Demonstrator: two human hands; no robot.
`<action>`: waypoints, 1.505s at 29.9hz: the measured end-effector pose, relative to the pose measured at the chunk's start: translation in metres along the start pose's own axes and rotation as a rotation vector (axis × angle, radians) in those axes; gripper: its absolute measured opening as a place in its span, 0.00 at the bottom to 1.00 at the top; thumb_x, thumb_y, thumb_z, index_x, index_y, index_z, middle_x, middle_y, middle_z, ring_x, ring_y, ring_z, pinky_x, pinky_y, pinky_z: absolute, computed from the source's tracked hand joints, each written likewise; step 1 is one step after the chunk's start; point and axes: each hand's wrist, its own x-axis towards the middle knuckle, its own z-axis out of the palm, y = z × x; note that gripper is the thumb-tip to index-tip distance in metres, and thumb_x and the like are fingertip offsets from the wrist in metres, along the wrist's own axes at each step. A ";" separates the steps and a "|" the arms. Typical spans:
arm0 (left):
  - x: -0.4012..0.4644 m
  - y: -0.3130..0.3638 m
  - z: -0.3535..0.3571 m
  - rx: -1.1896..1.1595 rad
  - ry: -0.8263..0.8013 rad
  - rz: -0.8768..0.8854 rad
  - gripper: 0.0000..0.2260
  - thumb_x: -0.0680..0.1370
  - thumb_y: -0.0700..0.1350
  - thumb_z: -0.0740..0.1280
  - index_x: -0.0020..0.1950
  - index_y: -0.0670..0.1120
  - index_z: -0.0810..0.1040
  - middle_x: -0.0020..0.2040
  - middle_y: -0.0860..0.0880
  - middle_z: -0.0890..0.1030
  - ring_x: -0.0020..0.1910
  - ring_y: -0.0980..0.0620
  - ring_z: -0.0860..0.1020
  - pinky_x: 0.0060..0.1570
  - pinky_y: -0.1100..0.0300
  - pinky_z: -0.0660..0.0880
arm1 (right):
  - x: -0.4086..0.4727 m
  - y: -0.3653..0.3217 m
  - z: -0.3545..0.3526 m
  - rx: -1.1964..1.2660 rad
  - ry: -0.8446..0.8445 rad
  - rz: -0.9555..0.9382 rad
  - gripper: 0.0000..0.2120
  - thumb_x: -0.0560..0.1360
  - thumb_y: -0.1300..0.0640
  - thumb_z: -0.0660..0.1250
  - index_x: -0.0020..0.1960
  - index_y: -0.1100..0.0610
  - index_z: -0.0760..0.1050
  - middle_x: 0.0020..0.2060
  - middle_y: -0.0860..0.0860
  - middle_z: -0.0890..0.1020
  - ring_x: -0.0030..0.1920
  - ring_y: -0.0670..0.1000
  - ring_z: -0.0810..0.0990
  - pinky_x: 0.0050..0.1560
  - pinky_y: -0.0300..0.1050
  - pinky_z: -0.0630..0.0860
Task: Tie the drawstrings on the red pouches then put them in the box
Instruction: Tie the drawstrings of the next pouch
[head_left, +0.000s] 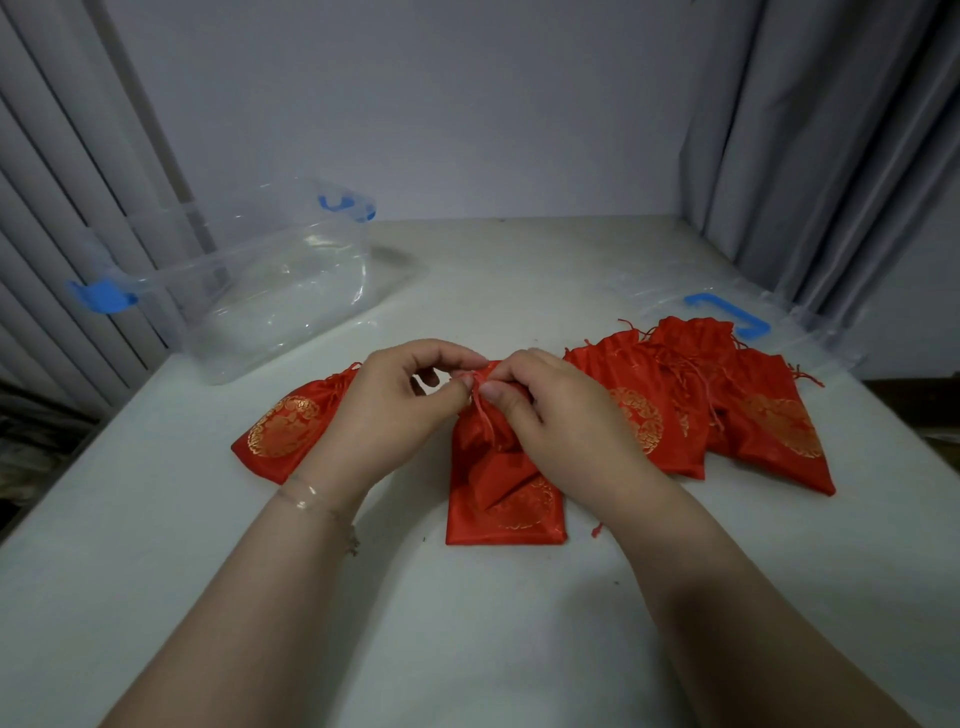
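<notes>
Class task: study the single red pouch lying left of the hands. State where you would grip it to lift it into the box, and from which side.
Grip the left pouch at its gathered neck, the narrow bunched end pointing toward the clear box. Come from above on the far side: the body lies flat on the table, and the left hand partly covers its near right edge.

Looks like a home room, not a lab or shop. Plain white table (156, 519) pushed against a bare pale wall (441, 104) at 12 o'clock. Grey curtains (831, 156) hang at 2 o'clock, more grey pleated drapery (62, 182) at 10 o'clock. Dim indoor lighting, household-type furnishings only.
</notes>
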 end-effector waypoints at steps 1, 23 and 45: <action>0.000 -0.001 0.001 0.048 0.004 0.011 0.12 0.74 0.39 0.69 0.42 0.57 0.82 0.38 0.62 0.81 0.36 0.60 0.71 0.40 0.64 0.70 | 0.001 0.000 0.000 -0.053 0.016 -0.024 0.09 0.78 0.49 0.61 0.48 0.53 0.76 0.43 0.46 0.78 0.46 0.47 0.75 0.43 0.45 0.71; 0.000 -0.010 0.009 0.651 0.205 0.488 0.06 0.74 0.49 0.67 0.45 0.50 0.82 0.38 0.55 0.81 0.38 0.52 0.73 0.37 0.62 0.66 | 0.006 0.003 -0.002 0.668 -0.029 0.391 0.06 0.74 0.63 0.68 0.42 0.52 0.80 0.28 0.46 0.79 0.26 0.44 0.78 0.31 0.39 0.78; -0.005 -0.001 0.008 0.017 -0.101 0.035 0.10 0.78 0.55 0.60 0.47 0.49 0.69 0.33 0.58 0.76 0.34 0.59 0.72 0.39 0.61 0.70 | 0.000 -0.001 0.009 0.345 0.177 0.227 0.03 0.73 0.57 0.61 0.42 0.49 0.69 0.26 0.48 0.77 0.27 0.51 0.79 0.31 0.52 0.76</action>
